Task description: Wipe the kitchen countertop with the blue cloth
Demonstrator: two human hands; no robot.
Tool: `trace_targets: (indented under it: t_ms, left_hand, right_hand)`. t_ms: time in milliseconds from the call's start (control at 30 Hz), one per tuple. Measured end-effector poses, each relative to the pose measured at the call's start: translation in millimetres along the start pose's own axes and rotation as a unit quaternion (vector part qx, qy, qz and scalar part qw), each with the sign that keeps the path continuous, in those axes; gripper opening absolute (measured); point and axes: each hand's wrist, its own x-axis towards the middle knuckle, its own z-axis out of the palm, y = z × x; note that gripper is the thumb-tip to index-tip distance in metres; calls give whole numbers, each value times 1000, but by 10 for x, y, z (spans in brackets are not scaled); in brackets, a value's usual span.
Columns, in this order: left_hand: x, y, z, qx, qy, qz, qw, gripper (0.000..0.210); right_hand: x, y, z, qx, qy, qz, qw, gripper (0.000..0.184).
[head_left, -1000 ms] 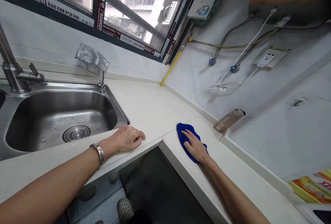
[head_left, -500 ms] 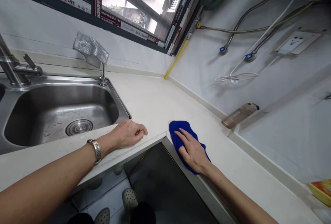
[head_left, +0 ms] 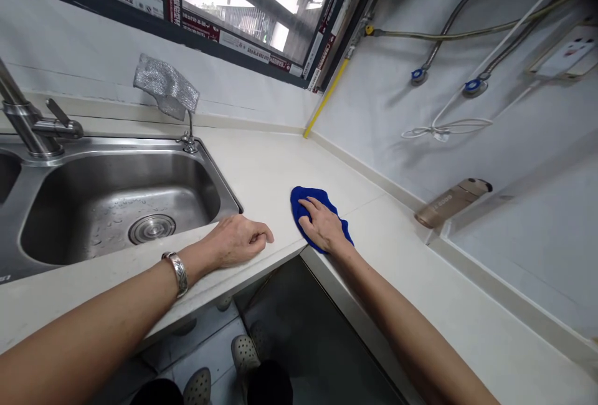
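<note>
My right hand (head_left: 322, 224) presses down on a blue cloth (head_left: 311, 196), which lies on the white countertop (head_left: 261, 162) at its inner corner. The fingers stretch over the cloth and the thumb bends against it. Part of the cloth is covered by the hand. Resting on the counter strip in front of the sink, my left hand (head_left: 240, 240) is loosely closed, with its fingers curled under and no object showing in them. A silver bracelet (head_left: 176, 273) circles the left wrist.
A steel sink (head_left: 219, 171) with a faucet (head_left: 40, 128) lies to the left. Behind it, silvery wrap (head_left: 166, 84) covers a small spout. A brown bottle (head_left: 451, 202) leans by the right wall, below hoses and a yellow pipe (head_left: 327, 98). A dark recess (head_left: 299, 318) opens below the counter.
My right hand and the blue cloth have slid away from me and slightly left along the counter. My left hand stays in place on the counter. The view has shifted a little.
</note>
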Motion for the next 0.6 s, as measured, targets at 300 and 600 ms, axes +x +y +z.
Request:
trace_targets:
  t_ms: [300,600]
  left_hand:
    - [-10,20,-29,3,-8,-5,1000,37]
    - [-33,55,-60,-2,15,-11,1000,36]
  right_hand:
    - [262,-97,33,-11,24,94,995,55]
    - [-20,-595,46,-15,-6,-22,1000,55]
